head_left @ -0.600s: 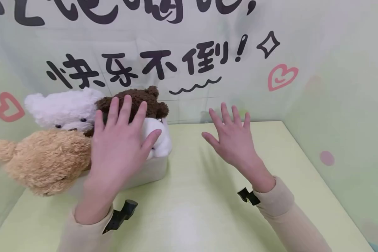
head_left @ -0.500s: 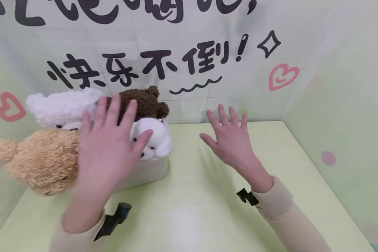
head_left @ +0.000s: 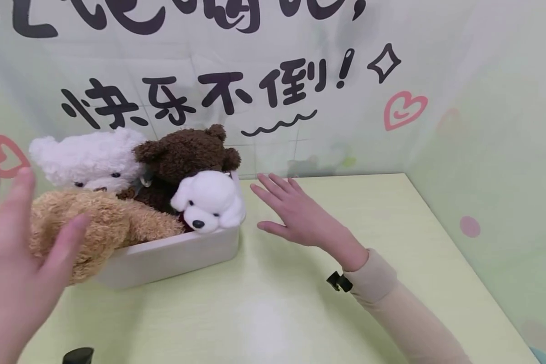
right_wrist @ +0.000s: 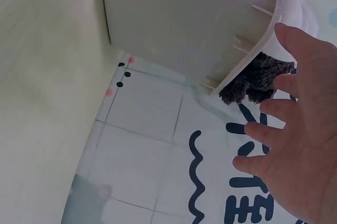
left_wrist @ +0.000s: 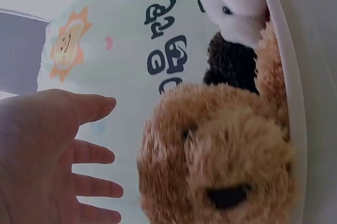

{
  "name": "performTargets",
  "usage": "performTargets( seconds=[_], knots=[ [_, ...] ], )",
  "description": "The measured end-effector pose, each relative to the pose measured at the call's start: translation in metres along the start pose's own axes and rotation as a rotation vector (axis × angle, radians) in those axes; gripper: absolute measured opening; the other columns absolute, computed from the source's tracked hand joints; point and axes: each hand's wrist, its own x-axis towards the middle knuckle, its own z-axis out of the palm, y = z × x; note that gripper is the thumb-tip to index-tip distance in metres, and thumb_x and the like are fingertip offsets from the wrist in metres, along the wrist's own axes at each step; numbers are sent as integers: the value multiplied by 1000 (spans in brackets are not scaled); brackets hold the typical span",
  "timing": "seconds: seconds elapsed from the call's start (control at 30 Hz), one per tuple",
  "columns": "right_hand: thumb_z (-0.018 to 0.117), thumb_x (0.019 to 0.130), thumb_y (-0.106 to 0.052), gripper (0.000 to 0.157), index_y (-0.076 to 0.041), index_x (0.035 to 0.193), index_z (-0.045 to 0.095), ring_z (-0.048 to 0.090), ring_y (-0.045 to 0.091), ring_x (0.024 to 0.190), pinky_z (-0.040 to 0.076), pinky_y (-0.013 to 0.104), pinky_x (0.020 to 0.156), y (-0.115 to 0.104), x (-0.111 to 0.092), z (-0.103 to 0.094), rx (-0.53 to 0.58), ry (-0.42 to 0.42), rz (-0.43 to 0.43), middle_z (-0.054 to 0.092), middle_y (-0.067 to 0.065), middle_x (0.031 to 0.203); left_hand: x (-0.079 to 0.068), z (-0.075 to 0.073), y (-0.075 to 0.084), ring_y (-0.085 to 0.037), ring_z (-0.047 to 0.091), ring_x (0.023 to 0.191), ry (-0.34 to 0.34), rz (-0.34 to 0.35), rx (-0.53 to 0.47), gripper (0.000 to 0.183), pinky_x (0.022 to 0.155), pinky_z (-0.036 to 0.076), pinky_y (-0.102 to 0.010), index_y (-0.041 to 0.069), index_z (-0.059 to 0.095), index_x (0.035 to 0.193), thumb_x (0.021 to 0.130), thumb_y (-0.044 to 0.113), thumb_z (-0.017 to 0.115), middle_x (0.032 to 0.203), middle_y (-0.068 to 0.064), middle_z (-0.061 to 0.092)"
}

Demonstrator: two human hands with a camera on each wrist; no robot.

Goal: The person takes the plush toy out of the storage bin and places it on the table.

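A white plastic bin full of plush toys stands on the left of the table. In it are a white teddy bear, a dark brown bear, a white plush dog and a tan plush toy that leans over the near rim. My left hand, fingers spread, is in front of the tan toy; the left wrist view shows a gap between this hand and the toy's face. To the right of the bin, my right hand hovers with fingers extended, holding nothing.
The bin stands on a pale yellow-green table. Behind it hangs a white cloth with black lettering and pink hearts. A pale green wall borders the table on the right. Black camera mounts sit at both wrists.
My left hand has swept left and nearer, uncovering the brown bear and white dog. My right hand has moved left toward the bin and turned its fingers leftward.
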Motion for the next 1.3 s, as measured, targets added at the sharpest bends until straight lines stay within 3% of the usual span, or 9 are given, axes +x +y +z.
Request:
performTargets(
  seconds=[0.1, 0.27, 0.47, 0.5, 0.6, 0.73, 0.87, 1.07, 1.3],
  knots=[
    [59, 104, -42, 73, -11, 163, 29, 18, 35, 154, 20, 59, 120, 0, 7, 8, 3, -2, -14, 19, 14, 169, -12, -4, -19, -32, 18, 154, 36, -106, -44, 75, 124, 10, -53, 17, 32, 162, 101, 49, 61, 167, -9, 25],
    [58, 105, -44, 73, -14, 163, 28, 17, 37, 154, 22, 61, 119, 0, 16, 17, -36, -25, -11, 16, 14, 170, -31, -2, -29, -51, 31, 143, 66, -141, -51, 85, 121, 18, -56, 3, 34, 158, 100, 64, 50, 155, -33, 35],
    [61, 103, -41, 73, -12, 163, 29, 18, 39, 154, 24, 62, 118, -1, 20, 25, -70, -36, -16, 15, 12, 170, -45, 6, -47, -47, 13, 151, -97, -379, -135, 81, 121, 7, -61, 7, 14, 164, 103, 30, 62, 162, -32, 18],
    [62, 103, -40, 73, -11, 162, 30, 19, 39, 153, 25, 62, 118, -1, 21, 26, -71, -32, -22, 16, 12, 170, -47, 9, -54, -46, 15, 151, -136, -368, -161, 81, 121, 7, -59, 9, 12, 164, 103, 23, 63, 160, -31, 21],
    [64, 102, -35, 73, -9, 161, 31, 21, 41, 152, 27, 61, 117, -3, 23, 28, -62, -20, -43, 18, 12, 170, -57, 19, -72, -22, 33, 145, -213, -249, -238, 65, 122, 15, -35, 7, 28, 158, 103, 11, 62, 142, -28, 43],
    [66, 100, -31, 73, -7, 160, 33, 24, 40, 151, 30, 58, 117, -4, 25, 30, -57, -10, -56, 20, 10, 169, -67, 26, -83, 11, 38, 113, -288, -182, -247, 43, 92, 28, -10, 2, 40, 148, 107, 12, 52, 128, -15, 49],
    [69, 98, -27, 73, -8, 160, 35, 26, 39, 151, 31, 54, 117, -4, 25, 31, -73, 2, -52, 23, 8, 169, -69, 30, -85, 13, 34, 107, -322, -195, -260, 47, 79, 27, -9, 3, 32, 153, 110, 14, 45, 133, -20, 45],
    [69, 97, -23, 68, -10, 157, 40, 32, 38, 148, 37, 57, 112, -3, 24, 34, -130, 43, -52, 28, 6, 167, -67, 34, -88, 7, 33, 114, -316, -137, -289, 52, 86, 22, -6, 9, 25, 159, 110, 11, 43, 132, -16, 39],
    [70, 95, -19, 66, -9, 154, 44, 35, 38, 146, 39, 55, 112, -1, 20, 34, -134, 76, -68, 32, 8, 166, -65, 37, -94, 4, 34, 115, -333, -148, -278, 51, 92, 27, -16, 5, 26, 158, 111, 17, 41, 136, -22, 40]
  ],
)
